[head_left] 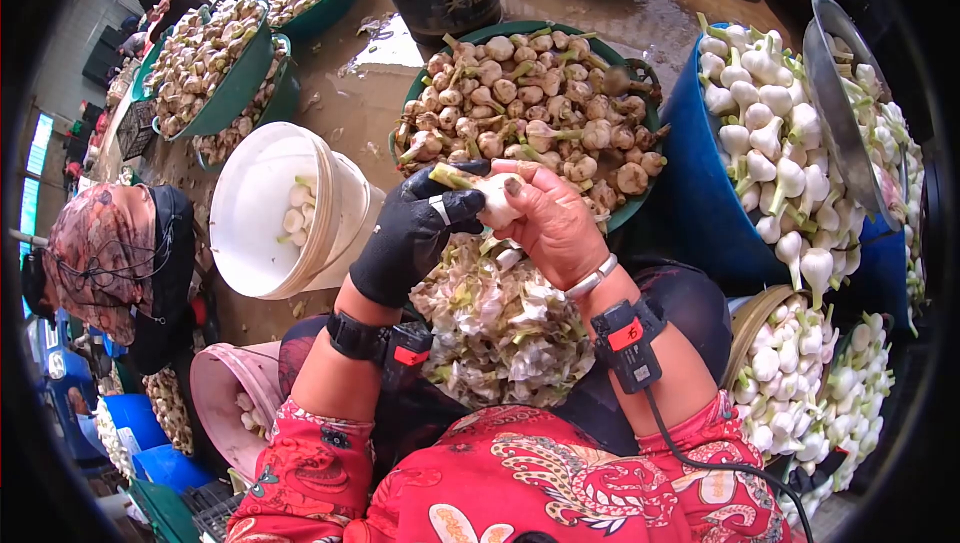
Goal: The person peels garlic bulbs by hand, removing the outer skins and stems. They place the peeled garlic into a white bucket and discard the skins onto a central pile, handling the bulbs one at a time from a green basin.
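A garlic bulb (497, 203) with a short green stem is held between my two hands, above a heap of loose garlic skins (505, 318) at my lap. My left hand (415, 228), in a black glove, has its fingers closed round the stem side of the bulb. My bare right hand (560, 228) pinches the bulb from the other side, its thumb on the white surface. Just beyond my hands stands a green basin (412, 93) full of unpeeled garlic bulbs (530, 93).
Left of me is a white bucket (250, 243) with a few peeled bulbs, and below it a pink bucket (215, 393). At right, a blue tub (690, 163) heaped with white garlic stands beside a metal basin (840, 113). Other people work at left, near more garlic basins.
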A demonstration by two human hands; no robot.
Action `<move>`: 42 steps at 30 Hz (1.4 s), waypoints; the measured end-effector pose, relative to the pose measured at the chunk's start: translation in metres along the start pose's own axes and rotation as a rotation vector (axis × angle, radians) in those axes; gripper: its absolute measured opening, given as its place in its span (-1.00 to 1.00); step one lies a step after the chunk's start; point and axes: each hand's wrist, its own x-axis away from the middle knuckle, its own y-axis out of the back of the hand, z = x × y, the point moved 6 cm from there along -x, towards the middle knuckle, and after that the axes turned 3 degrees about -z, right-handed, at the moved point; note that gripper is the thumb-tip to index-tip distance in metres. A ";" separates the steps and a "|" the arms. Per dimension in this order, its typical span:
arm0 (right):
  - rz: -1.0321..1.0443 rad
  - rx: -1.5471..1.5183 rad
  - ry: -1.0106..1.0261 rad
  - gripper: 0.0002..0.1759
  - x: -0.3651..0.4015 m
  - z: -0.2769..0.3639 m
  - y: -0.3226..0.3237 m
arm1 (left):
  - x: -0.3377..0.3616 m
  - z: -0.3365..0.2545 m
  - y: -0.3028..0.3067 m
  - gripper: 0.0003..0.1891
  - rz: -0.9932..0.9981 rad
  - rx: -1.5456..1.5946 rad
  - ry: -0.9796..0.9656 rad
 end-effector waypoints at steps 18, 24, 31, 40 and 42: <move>0.241 -0.063 -0.687 -0.50 0.028 -0.027 -0.013 | 0.004 -0.023 0.013 -0.73 -0.115 -0.496 -0.404; 0.171 -0.039 -0.403 -0.37 0.014 -0.009 0.003 | -0.004 0.005 0.043 -0.74 -0.132 -1.081 -0.470; 0.020 0.001 -0.293 -0.55 0.010 0.003 0.001 | 0.015 -0.018 0.004 -0.68 -0.054 -0.270 -0.100; 0.281 0.996 0.272 -0.93 0.023 0.012 -0.030 | 0.010 -0.027 0.027 -0.74 -0.231 -0.092 -0.233; 0.598 1.341 0.001 -0.82 0.027 -0.023 -0.013 | 0.012 -0.028 0.025 -0.74 -0.231 -0.103 -0.230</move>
